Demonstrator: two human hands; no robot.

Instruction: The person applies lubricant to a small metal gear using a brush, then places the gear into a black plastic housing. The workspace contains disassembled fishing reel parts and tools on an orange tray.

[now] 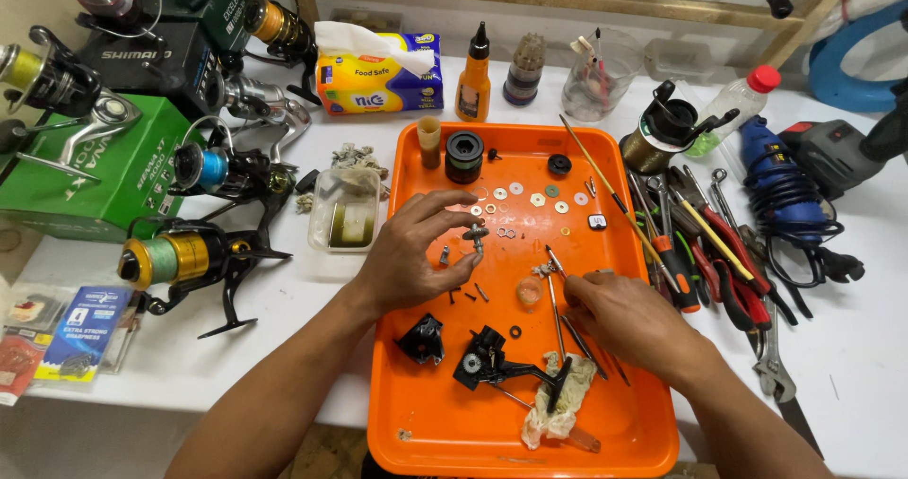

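Loosely, left hand (411, 252) pinching small metal part (476, 237), right hand (619, 313) perhaps gripping tweezers (554, 261)

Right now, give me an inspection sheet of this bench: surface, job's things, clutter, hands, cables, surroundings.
Surface: white tabletop with an orange plastic tray in front.
Job's things: small grey metal part pinched in the left hand; thin metal rod at the right hand; black reel body, row of washers and soiled rag in the tray.
Clutter: red-handled pliers and screwdrivers right of the tray; fishing reels to the left.
Hands: both over the tray.
Cables: coiled black cord beside the blue rotary tool.
Surroundings: tissue box, orange oil bottle, green carton.
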